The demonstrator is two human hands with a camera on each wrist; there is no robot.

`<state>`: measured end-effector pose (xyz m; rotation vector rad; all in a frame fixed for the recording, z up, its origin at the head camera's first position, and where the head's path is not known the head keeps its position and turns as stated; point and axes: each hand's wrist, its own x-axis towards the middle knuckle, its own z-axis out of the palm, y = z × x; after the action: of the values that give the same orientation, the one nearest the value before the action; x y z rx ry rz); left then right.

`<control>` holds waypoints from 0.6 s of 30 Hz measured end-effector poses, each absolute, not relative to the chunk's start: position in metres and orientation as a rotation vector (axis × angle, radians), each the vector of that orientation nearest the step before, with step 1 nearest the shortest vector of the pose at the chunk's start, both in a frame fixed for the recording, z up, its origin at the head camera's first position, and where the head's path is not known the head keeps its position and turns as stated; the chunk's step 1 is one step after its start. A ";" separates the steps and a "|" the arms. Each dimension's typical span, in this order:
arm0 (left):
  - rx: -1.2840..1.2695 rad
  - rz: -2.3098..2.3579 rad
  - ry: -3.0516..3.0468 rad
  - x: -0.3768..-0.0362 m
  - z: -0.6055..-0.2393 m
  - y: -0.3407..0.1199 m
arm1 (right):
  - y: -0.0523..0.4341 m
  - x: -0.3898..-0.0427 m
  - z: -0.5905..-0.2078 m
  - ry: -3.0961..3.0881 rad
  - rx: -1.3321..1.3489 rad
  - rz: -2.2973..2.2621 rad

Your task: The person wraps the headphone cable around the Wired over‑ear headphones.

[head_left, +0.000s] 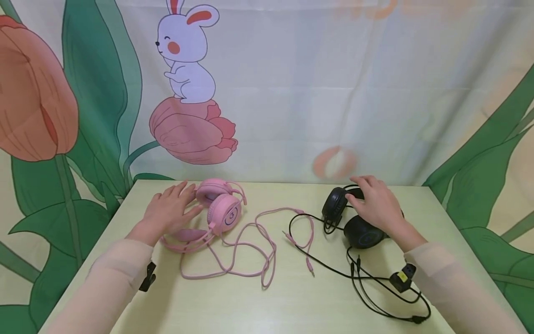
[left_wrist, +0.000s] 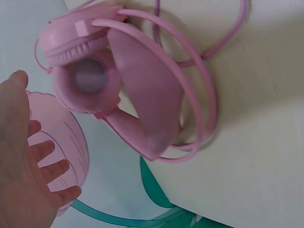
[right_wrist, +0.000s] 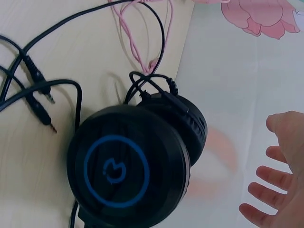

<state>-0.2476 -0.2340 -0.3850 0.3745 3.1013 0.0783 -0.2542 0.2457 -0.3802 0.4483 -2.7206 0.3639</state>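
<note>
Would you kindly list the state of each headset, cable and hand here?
pink headset: lying on the table, unworn
pink cable: loose, unplugged
black headset: lying flat, unworn
black cable: loose, unplugged
left hand: open, at the pink headset
right hand: open, over the black headset

1. The head view looks forward and down over the pale yellow-green table.
2. The left wrist view hangs close above the pink padded headphones, shared with the head view.
3. The right wrist view hangs close above the black round headphones.
</note>
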 end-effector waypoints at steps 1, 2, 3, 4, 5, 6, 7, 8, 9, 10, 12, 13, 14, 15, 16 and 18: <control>0.364 0.079 3.101 -0.248 -0.386 -0.236 | 0.245 -0.254 -0.381 -2.712 0.446 0.370; 0.351 0.079 3.101 -0.248 -0.388 -0.238 | 0.244 -0.253 -0.382 -2.703 0.446 0.374; 0.338 0.083 3.102 -0.248 -0.389 -0.240 | 0.243 -0.253 -0.382 -2.698 0.447 0.375; 0.327 0.092 3.102 -0.248 -0.391 -0.242 | 0.242 -0.252 -0.382 -2.696 0.448 0.378; 0.314 0.100 3.101 -0.248 -0.392 -0.244 | 0.241 -0.252 -0.382 -2.699 0.448 0.383; 0.300 0.106 3.098 -0.248 -0.394 -0.246 | 0.240 -0.251 -0.382 -2.704 0.446 0.389; 0.285 0.115 3.096 -0.249 -0.396 -0.249 | 0.239 -0.251 -0.382 -2.708 0.445 0.392; 0.268 0.119 3.094 -0.249 -0.398 -0.251 | 0.238 -0.250 -0.381 -2.712 0.446 0.397; 0.252 0.129 3.090 -0.249 -0.399 -0.254 | 0.237 -0.250 -0.381 -2.716 0.445 0.403; 0.236 0.131 3.087 -0.249 -0.401 -0.256 | 0.237 -0.249 -0.380 -2.720 0.445 0.407; 0.208 0.135 3.085 -0.250 -0.405 -0.261 | 0.235 -0.248 -0.380 -2.724 0.451 0.415; 0.197 0.136 3.087 -0.250 -0.406 -0.263 | 0.235 -0.248 -0.380 -2.723 0.458 0.415; 0.190 0.134 3.091 -0.250 -0.407 -0.265 | 0.234 -0.247 -0.380 -2.721 0.466 0.418; 0.182 0.136 3.091 -0.250 -0.408 -0.267 | 0.234 -0.247 -0.381 -2.718 0.476 0.420; 0.175 0.134 3.093 -0.250 -0.409 -0.268 | 0.233 -0.247 -0.382 -2.712 0.489 0.417; 0.160 0.133 3.096 -0.250 -0.412 -0.271 | 0.233 -0.247 -0.383 -2.688 0.521 0.413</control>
<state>-0.2500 -0.2707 -0.4115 0.1603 3.0963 0.1328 -0.2473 0.2326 -0.3833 0.5210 -2.6885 0.4134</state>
